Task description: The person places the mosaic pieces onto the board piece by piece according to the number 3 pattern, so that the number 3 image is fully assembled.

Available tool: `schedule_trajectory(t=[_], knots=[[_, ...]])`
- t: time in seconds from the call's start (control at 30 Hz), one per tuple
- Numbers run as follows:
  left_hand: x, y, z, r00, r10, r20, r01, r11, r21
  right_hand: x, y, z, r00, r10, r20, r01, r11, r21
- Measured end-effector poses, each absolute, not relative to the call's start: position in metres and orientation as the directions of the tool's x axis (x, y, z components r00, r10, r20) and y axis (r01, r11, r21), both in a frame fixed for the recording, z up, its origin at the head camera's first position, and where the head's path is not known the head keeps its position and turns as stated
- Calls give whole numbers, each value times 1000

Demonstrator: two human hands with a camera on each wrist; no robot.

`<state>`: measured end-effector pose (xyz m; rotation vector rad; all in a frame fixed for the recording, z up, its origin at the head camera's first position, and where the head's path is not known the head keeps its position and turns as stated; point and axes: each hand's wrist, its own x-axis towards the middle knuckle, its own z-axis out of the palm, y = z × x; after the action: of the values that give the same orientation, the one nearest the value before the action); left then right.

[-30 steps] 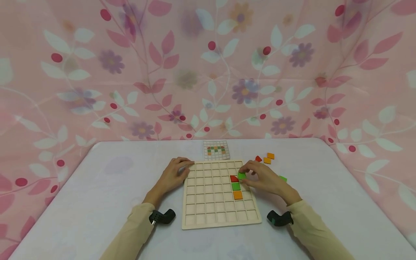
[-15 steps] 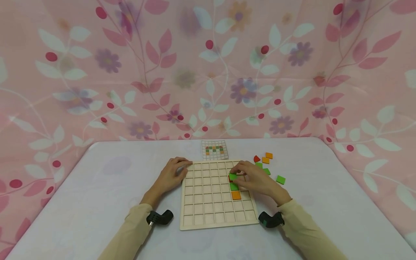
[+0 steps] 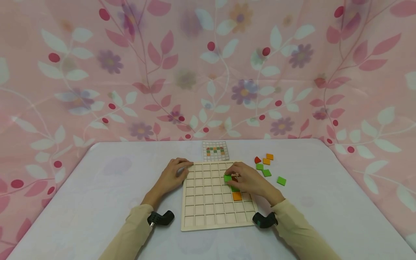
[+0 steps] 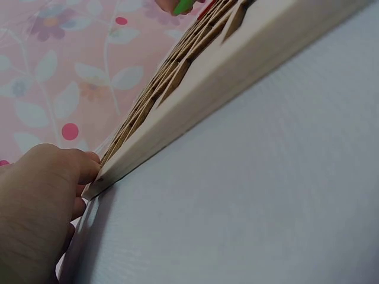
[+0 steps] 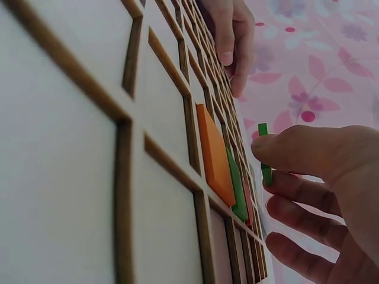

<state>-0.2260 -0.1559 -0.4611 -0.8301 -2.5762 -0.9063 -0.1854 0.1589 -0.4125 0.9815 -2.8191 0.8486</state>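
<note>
Held green tile (image 3: 227, 178): right of centre in the head view, over the gridded board (image 3: 201, 210); the right wrist view shows it clear of the ridges, thin side toward the camera. Right hand (image 3: 248, 179): thumb and one finger clamped on the tile near opposite edges; other visible fingers apart. Left hand (image 3: 173, 175): fingers rest at the board's upper left corner, holding no tile.

Handling (estimate): light, stiff, probably smooth and slightly slippery, not fragile. Being thin, it is best held by opposite edges, kept level with the board. Board presumably stiff; its outer rim suits bracing.

Containers: the board has shallow square compartments between raised ridges. Three in one column, right of centre, hold pieces: orange tile (image 3: 237, 196) lowest, seated green tile (image 5: 238, 189) next, red piece (image 5: 247, 204) beyond, partly masked by the right hand in the head view. Compartments beneath that hand: cannot tell.

On the counter (image 3: 81, 206), right of the board: three loose green tiles (image 3: 281, 181), two loose orange tiles (image 3: 266, 161), one loose red piece (image 3: 258, 160). Pattern card (image 3: 216, 151) lies just above the board.
</note>
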Motion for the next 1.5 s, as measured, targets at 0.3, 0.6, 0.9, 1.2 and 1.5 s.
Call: schedule_trajectory(t=[0.3,0.6,0.9,1.2,1.5], knots=[[-226,-155,-461,-793,428,433,605,635,480,-186,152,-414,-785,-582,211,-611,670,-421],[-226,-155,-461,-796,422,433,600,640,480,-187,150,-416,-781,-594,192,-615,679,-402],[-227,-156,-463,-798,421,432,598,647,474,-189,150,-416,-782,-597,181,-612,679,-406],[-226,-155,-461,-802,416,428,592,647,480,-189,149,-416,-791,-590,160,-597,687,-414],[-226,-155,-460,-803,418,424,591,647,482,-189,150,-417,-793,-590,149,-592,691,-415]])
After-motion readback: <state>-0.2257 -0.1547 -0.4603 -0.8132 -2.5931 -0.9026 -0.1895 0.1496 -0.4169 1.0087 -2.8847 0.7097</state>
